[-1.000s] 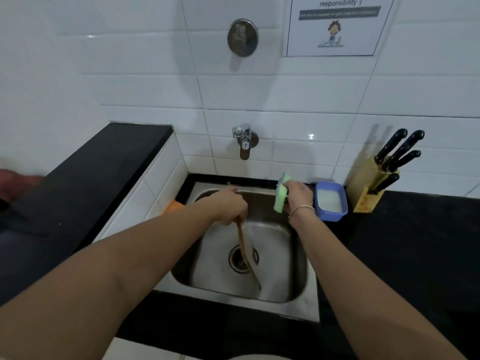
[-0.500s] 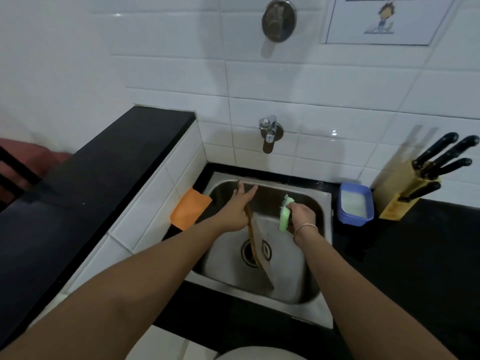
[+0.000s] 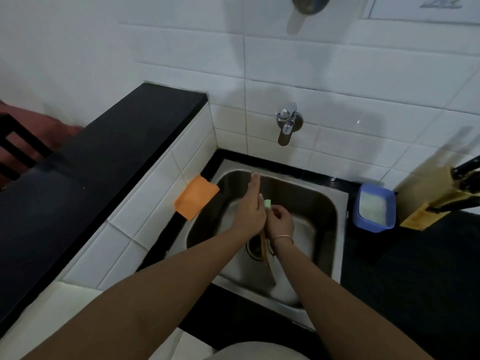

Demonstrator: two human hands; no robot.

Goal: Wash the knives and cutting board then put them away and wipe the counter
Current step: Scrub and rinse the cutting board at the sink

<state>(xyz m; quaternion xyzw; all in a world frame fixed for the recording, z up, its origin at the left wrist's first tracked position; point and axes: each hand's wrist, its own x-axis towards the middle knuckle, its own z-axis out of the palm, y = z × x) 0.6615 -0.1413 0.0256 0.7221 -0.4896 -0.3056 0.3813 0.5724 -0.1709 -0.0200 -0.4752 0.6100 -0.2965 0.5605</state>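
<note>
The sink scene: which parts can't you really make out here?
All in the head view:
- Cutting board: standing edge-on in the sink, its top hidden between the left hand and right hand.
- Sponge: only a green corner shows above the hands.
- Knife block: cut off by the right edge and blurred; knife count unclear.
- Poster: cut off by the top edge, unreadable.
- Blue tub: pale contents can't be identified.
</note>
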